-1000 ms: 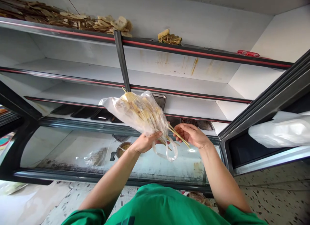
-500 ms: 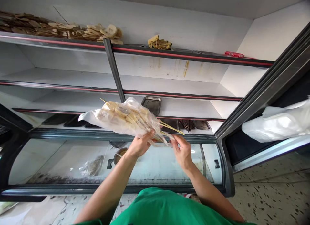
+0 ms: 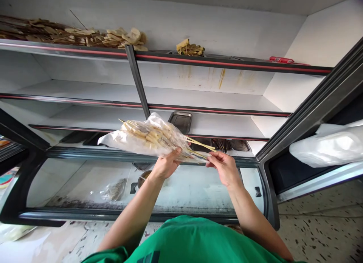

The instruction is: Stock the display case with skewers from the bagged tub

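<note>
Person's left hand (image 3: pixel 166 165): clasping bag (image 3: pixel 141 136).
Person's right hand (image 3: pixel 224 167): pinching bag's 4 o'clock end.
Skewers (image 3: pixel 200 143): protruding at bag's 3 o'clock.

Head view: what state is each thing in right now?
Translucent plastic bag: holding yellowish skewers, held up
Thin yellow sticks: protruding at bag's right end
Left hand: gripping bag
Right hand: pinching at bag's right end
Rectangular silver metal tray: lying flat
White inner panel: brown-streaked

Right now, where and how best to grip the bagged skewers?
Probably where the bagged skewers narrow toward the bare sticks, from the near side, where the left hand holds: the sticks bunch there, while the food end spreads wider.
</note>
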Demonstrator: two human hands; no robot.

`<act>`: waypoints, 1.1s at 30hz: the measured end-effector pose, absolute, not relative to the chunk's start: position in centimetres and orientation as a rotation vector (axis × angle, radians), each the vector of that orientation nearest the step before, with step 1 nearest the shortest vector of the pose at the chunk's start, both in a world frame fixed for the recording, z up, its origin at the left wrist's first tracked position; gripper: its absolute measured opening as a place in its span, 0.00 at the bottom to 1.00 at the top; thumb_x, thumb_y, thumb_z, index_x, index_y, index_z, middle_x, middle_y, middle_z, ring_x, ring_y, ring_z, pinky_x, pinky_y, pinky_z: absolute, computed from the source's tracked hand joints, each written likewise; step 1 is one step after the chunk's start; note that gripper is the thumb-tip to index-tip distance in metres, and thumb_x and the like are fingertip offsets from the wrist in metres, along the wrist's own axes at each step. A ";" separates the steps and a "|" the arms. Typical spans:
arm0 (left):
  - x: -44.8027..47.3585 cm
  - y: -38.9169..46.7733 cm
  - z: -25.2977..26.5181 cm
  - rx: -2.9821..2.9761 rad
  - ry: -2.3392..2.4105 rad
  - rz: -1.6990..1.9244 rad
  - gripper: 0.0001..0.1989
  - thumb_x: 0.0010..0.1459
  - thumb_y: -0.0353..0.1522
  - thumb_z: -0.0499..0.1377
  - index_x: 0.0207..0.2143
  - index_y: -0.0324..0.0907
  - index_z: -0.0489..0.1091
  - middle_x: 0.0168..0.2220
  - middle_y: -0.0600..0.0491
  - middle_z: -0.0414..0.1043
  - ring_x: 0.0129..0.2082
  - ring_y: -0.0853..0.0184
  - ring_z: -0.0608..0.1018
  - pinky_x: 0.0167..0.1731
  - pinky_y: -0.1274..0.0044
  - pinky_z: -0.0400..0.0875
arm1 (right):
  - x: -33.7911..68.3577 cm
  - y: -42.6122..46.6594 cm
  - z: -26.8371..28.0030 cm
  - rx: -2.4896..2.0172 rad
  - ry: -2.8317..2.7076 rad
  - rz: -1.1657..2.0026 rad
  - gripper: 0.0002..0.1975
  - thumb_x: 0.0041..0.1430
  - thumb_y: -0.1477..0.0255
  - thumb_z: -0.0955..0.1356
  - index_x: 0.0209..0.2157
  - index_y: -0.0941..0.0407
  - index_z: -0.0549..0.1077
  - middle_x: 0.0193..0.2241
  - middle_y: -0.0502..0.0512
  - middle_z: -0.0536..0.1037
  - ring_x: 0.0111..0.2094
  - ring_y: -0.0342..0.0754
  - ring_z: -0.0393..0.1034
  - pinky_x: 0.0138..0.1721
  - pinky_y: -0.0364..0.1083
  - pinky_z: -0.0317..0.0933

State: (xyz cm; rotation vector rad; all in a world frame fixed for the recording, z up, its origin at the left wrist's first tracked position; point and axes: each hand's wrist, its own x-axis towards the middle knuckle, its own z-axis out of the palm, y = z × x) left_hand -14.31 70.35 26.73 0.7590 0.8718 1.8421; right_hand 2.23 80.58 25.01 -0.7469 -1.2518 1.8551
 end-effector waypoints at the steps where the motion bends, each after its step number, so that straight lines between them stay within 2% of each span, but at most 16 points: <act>1: -14.3 70.4 27.0 0.760 0.872 1.853 0.21 0.53 0.30 0.60 0.51 0.48 0.67 0.45 0.51 0.74 0.47 0.57 0.74 0.40 0.70 0.74 | 2.4 80.6 25.2 -0.695 -1.190 1.961 0.12 0.38 0.70 0.75 0.26 0.58 0.73 0.20 0.47 0.73 0.20 0.39 0.65 0.26 0.42 0.63; 3: -14.1 70.4 27.3 0.752 0.856 1.861 0.21 0.53 0.30 0.59 0.51 0.46 0.67 0.44 0.50 0.75 0.46 0.57 0.74 0.40 0.70 0.74 | 2.5 80.7 25.6 -0.555 -1.010 2.232 0.11 0.40 0.72 0.75 0.25 0.58 0.71 0.19 0.45 0.71 0.17 0.35 0.61 0.22 0.39 0.59; 7: -13.8 70.6 27.1 0.713 0.830 1.862 0.21 0.54 0.30 0.59 0.51 0.44 0.66 0.43 0.49 0.75 0.45 0.57 0.75 0.39 0.70 0.74 | 2.6 81.2 25.8 -0.502 -0.773 2.553 0.09 0.42 0.74 0.73 0.25 0.60 0.69 0.14 0.39 0.62 0.11 0.30 0.43 0.12 0.35 0.43; 10: -13.4 70.8 26.9 0.687 0.880 1.876 0.21 0.52 0.31 0.60 0.51 0.44 0.67 0.41 0.49 0.75 0.44 0.56 0.76 0.38 0.68 0.75 | 3.1 81.1 26.3 -0.521 -0.858 2.437 0.08 0.43 0.74 0.73 0.24 0.59 0.69 0.11 0.37 0.55 0.10 0.31 0.39 0.12 0.35 0.40; 15: -12.8 71.2 27.4 0.756 0.888 1.875 0.20 0.51 0.32 0.60 0.49 0.45 0.69 0.42 0.50 0.75 0.46 0.55 0.75 0.41 0.68 0.74 | 3.7 80.2 27.9 -0.538 -1.164 1.883 0.08 0.48 0.70 0.71 0.26 0.57 0.68 0.15 0.42 0.65 0.12 0.32 0.48 0.14 0.36 0.43; 21: -12.3 70.8 27.6 0.789 0.920 1.835 0.19 0.52 0.34 0.58 0.49 0.47 0.69 0.44 0.50 0.74 0.49 0.55 0.72 0.43 0.68 0.73 | 3.3 80.2 27.3 -0.573 -1.008 1.944 0.12 0.45 0.69 0.72 0.25 0.56 0.64 0.15 0.39 0.61 0.11 0.31 0.43 0.14 0.36 0.43; 27: -12.5 70.6 27.2 0.786 0.856 1.835 0.19 0.53 0.31 0.58 0.49 0.47 0.69 0.44 0.51 0.74 0.48 0.56 0.73 0.42 0.69 0.74 | 3.4 79.3 25.4 -0.704 -1.427 1.334 0.10 0.58 0.61 0.64 0.32 0.54 0.64 0.22 0.47 0.68 0.18 0.38 0.58 0.18 0.39 0.52; 30: -12.5 70.7 26.9 0.738 0.876 1.863 0.19 0.52 0.31 0.60 0.48 0.47 0.69 0.41 0.52 0.76 0.45 0.57 0.75 0.41 0.70 0.74 | 3.7 79.0 25.0 -0.593 -1.602 0.780 0.06 0.60 0.65 0.63 0.34 0.54 0.66 0.32 0.56 0.72 0.29 0.44 0.67 0.29 0.46 0.63; 33: -12.9 70.7 27.0 0.673 0.881 1.936 0.20 0.51 0.30 0.61 0.48 0.45 0.69 0.39 0.53 0.76 0.42 0.59 0.76 0.40 0.70 0.75 | 4.1 79.4 24.4 -0.419 -1.781 0.253 0.02 0.58 0.72 0.64 0.33 0.53 0.68 0.33 0.59 0.74 0.36 0.49 0.69 0.37 0.50 0.64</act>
